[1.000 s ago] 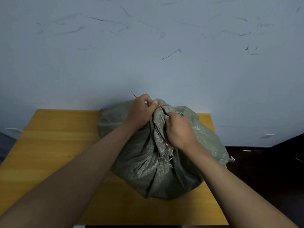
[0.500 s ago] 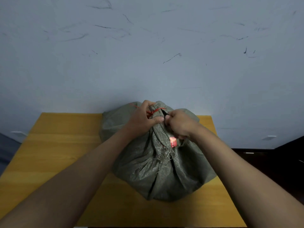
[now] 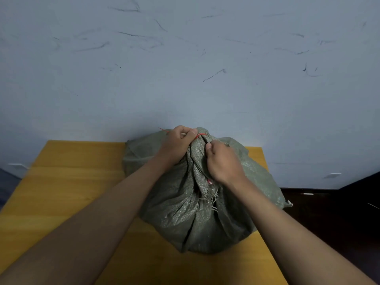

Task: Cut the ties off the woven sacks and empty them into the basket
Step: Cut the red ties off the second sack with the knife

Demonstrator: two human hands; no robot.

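A full grey-green woven sack (image 3: 191,212) stands on the yellow wooden table (image 3: 67,194), its gathered neck pointing up and away from me. A thin red tie (image 3: 199,135) circles the neck, and one loose end sticks out to the left past my knuckles. My left hand (image 3: 176,146) is closed around the top of the neck, thumb pressed beside the tie. My right hand (image 3: 223,161) grips the bunched fabric just below, on the right side. A small red object (image 3: 209,182) peeks out under my right hand; I cannot tell what it is. No basket is in view.
A scuffed pale blue-grey wall (image 3: 205,79) rises right behind the table. Dark floor and a low dark unit (image 3: 329,202) lie to the right of the table. The sack's loose flap (image 3: 285,204) overhangs the table's right edge.
My right hand has slid down from the tie to the fabric below it. The glowing red spot under that hand has shrunk to a small speck. My left hand stays on the neck.
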